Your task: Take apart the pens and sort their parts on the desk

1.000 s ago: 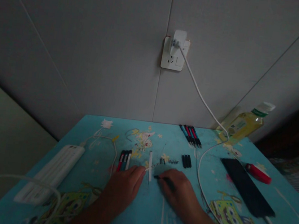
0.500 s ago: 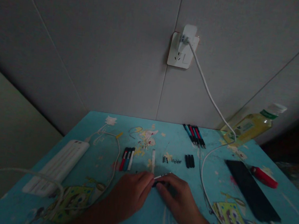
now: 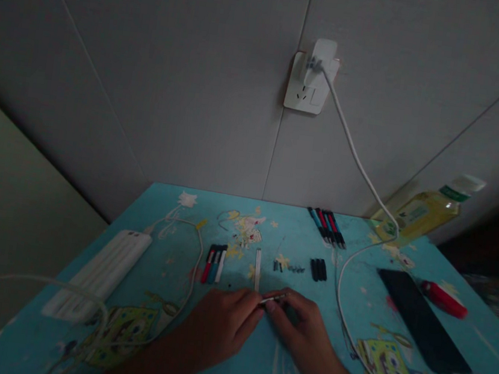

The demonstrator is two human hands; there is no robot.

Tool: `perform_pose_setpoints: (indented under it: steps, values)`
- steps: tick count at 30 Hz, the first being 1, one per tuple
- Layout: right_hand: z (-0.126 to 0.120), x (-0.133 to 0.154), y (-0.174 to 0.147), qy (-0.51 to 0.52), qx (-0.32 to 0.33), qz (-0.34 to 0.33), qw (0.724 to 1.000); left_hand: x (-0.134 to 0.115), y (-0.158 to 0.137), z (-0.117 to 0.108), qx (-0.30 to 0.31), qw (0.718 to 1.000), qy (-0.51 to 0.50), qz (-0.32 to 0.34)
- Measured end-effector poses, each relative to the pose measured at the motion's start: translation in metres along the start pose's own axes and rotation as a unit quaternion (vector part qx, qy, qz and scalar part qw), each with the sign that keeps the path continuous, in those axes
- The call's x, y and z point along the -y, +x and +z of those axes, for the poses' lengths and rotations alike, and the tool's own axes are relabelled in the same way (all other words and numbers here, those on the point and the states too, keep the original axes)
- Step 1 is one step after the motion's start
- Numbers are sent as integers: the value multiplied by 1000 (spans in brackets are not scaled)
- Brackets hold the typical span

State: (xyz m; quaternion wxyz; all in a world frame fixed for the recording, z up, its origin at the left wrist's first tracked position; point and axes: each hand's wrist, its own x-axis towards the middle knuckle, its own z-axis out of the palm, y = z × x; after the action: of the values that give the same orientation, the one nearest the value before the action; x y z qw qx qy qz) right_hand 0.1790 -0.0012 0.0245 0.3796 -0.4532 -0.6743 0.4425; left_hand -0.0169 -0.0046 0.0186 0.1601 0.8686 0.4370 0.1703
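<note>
Low over the front middle of the table, my left hand (image 3: 228, 319) and my right hand (image 3: 302, 327) meet fingertip to fingertip. Between them lies a slim pen refill (image 3: 271, 299), pale and slightly tilted, with both hands pinching it. My fingers cover its ends. Just beyond are loose white refills (image 3: 257, 270) laid side by side. Left of those sit pen barrels (image 3: 213, 264) in red, blue and white. To the right are small dark pen parts and springs (image 3: 296, 269), then black rubber grips (image 3: 318, 270).
Several whole pens (image 3: 327, 227) lie at the back edge. A white power bank (image 3: 97, 277) with cables is on the left. On the right are a black phone-like slab (image 3: 424, 321), a red-handled tool (image 3: 444, 299) and a tilted yellow bottle (image 3: 423, 211). A charger cable (image 3: 357, 158) hangs from the wall socket.
The dark piece seen at my right fingertips no longer shows. The refill between my hands now lies flatter, and my fingertips have shifted slightly. The whole view has moved a little.
</note>
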Motion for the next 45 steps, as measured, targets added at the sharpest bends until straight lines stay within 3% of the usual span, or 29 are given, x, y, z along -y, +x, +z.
perform_pose_setpoints:
  steps: [18, 29, 34, 37, 40, 45]
  values:
    - [-2, -7, -2, 15, -29, 24, 999, 1, 2, 1, -9, 999, 45, -16]
    - [-2, -8, -1, 25, -9, 37, 999, 1, 3, -1, 3, 997, 68, -29]
    - [-12, -9, 3, -39, -64, 49, 996, 2, 5, -3, 4, 996, 65, -67]
    - [-22, -13, 8, -202, -75, 41, 976, 4, 5, -2, -9, 994, 69, -88]
    - [-24, -18, 14, -375, -49, 29, 925, 6, 6, -1, -16, 991, 79, -108]
    - [-14, -23, 25, -519, -36, 21, 854, 9, 7, 0, -24, 988, 85, -123]
